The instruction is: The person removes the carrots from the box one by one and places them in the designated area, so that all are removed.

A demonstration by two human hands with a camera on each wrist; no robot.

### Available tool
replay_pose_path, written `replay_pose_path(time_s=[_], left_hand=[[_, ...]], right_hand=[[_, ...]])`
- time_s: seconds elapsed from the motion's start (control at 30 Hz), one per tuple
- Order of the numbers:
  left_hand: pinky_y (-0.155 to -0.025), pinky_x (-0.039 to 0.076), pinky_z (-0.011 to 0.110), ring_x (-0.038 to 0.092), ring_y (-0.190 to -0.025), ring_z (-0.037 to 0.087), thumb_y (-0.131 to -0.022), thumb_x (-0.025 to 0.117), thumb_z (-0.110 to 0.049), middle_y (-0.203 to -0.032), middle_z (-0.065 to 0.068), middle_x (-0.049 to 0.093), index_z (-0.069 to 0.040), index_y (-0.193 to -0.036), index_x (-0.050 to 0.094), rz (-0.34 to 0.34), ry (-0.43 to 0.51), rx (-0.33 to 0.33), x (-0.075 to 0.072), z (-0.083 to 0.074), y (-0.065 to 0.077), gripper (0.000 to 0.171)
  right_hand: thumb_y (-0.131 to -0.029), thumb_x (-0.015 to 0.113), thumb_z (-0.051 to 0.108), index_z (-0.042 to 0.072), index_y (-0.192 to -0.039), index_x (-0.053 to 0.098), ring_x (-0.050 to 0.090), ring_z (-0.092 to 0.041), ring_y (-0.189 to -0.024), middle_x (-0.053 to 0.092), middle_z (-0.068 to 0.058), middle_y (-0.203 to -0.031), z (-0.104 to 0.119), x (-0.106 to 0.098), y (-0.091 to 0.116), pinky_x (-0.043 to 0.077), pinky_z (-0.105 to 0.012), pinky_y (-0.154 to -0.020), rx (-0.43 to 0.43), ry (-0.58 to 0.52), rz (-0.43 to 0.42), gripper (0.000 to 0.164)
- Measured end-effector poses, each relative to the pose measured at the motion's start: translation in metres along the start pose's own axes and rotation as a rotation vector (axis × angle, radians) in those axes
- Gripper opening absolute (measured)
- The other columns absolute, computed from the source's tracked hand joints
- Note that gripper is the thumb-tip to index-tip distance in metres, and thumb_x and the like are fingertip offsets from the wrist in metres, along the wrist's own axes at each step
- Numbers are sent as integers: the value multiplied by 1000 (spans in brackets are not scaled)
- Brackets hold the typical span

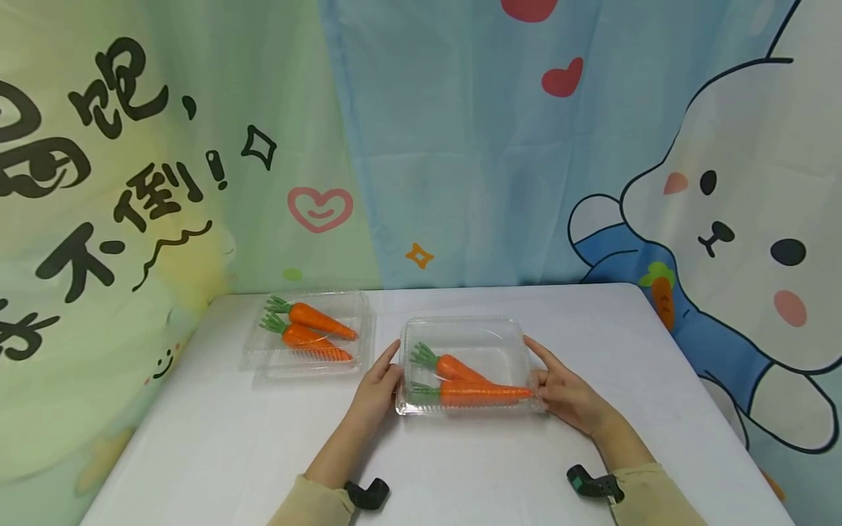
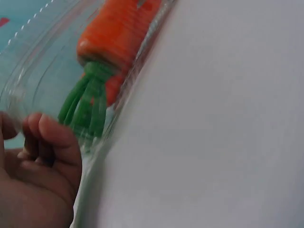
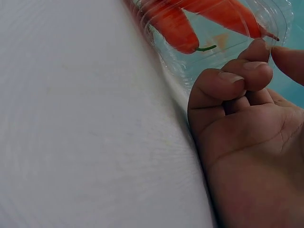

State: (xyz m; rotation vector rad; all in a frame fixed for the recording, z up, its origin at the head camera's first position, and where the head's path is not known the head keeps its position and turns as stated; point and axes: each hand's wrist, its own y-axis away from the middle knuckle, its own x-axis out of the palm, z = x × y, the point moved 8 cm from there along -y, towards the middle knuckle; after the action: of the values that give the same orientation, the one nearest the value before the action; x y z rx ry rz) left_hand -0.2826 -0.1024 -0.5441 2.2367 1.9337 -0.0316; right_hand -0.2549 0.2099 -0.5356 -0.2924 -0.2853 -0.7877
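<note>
Grasping a clear container (image 1: 487, 332) by its opposite ends with curled left grip (image 1: 377, 387) and right grip (image 1: 571, 396), near the middle of the tabletop (image 1: 487, 467). Looks light, thin-walled and probably slick; likely to flex or crack under a hard squeeze. Best held at both stiffer rim edges, kept level to avoid rolling the two carrots (image 1: 480, 395) inside.
</note>
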Motion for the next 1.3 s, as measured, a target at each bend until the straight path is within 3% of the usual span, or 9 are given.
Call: replay_pose_path(time_s=[0.13, 0.3, 0.43, 0.5, 0.6, 0.7, 0.8, 1.03, 1.3], left_hand=[[-103, 41, 43, 52, -110, 20, -103, 47, -26, -118, 10, 63, -32, -150, 41, -95, -113, 54, -1, -5, 5, 48], [-95, 42, 40, 52, -99, 21, -103, 44, -25, -80, 4, 49, -30, -151, 40, -113, -131, 63, 1, -8, 7, 48], [-90, 42, 36, 51, -88, 20, -103, 43, -26, -73, -2, 44, -32, -151, 39, -112, -121, 51, 1, -7, 7, 48], [-93, 41, 37, 52, -96, 20, -103, 43, -26, -75, -1, 44, -32, -151, 39, -116, -124, 50, 1, -7, 8, 48], [-99, 40, 42, 52, -108, 24, -103, 42, -26, -86, 5, 51, -31, -152, 39, -124, -112, 51, 0, -7, 8, 49], [-110, 35, 49, 47, -125, 25, -103, 43, -26, -121, 11, 60, -30, -152, 39, -128, -108, 56, 0, -6, 8, 49], [-117, 28, 54, 42, -136, 27, -103, 42, -26, -149, 8, 48, -32, -151, 39, -128, -100, 56, 0, -6, 8, 49], [-117, 28, 53, 43, -130, 26, -104, 40, -28, -147, 8, 49, -36, -151, 37, -118, -106, 40, 1, -6, 8, 48], [-119, 23, 56, 35, -143, 29, -105, 40, -29, -157, 6, 39, -36, -152, 35, -107, -92, 28, 1, -3, 8, 48]], right_hand=[[-96, 28, -12, 26, -158, -10, 58, -7, -78, 60, 4, -92, -3, 0, 0, 46, -22, -75, 59, -10, -18, 82], [-96, 33, -12, 29, -158, -11, 59, -9, -80, 60, 2, -93, -4, 3, -1, 48, -22, -75, 89, -61, -20, 86], [-96, 34, -14, 31, -157, -10, 59, -9, -81, 61, 2, -94, -3, 6, -2, 48, -22, -75, 106, -91, -29, 88], [-96, 35, -14, 33, -157, -9, 60, -8, -81, 61, 3, -93, -3, 7, -3, 47, -22, -75, 118, -94, -35, 89], [-96, 38, -13, 34, -157, -9, 60, -8, -80, 61, 4, -94, -3, 8, -3, 47, -22, -75, 130, -83, -42, 90], [-96, 41, -13, 34, -157, -8, 60, -8, -81, 62, 4, -94, -3, 8, -3, 48, -23, -76, 132, -63, -54, 91], [-96, 43, -12, 33, -158, -7, 60, -8, -82, 63, 5, -95, -5, 5, -2, 48, -23, -78, 129, -42, -66, 92], [-96, 43, -13, 34, -158, -5, 61, -7, -86, 62, 6, -96, -8, 2, -2, 50, -24, -88, 123, -15, -76, 92], [-96, 47, -11, 35, -158, -3, 62, -6, -83, 61, 6, -93, -10, -2, -1, 49, -25, -90, 156, 19, -116, 91]])
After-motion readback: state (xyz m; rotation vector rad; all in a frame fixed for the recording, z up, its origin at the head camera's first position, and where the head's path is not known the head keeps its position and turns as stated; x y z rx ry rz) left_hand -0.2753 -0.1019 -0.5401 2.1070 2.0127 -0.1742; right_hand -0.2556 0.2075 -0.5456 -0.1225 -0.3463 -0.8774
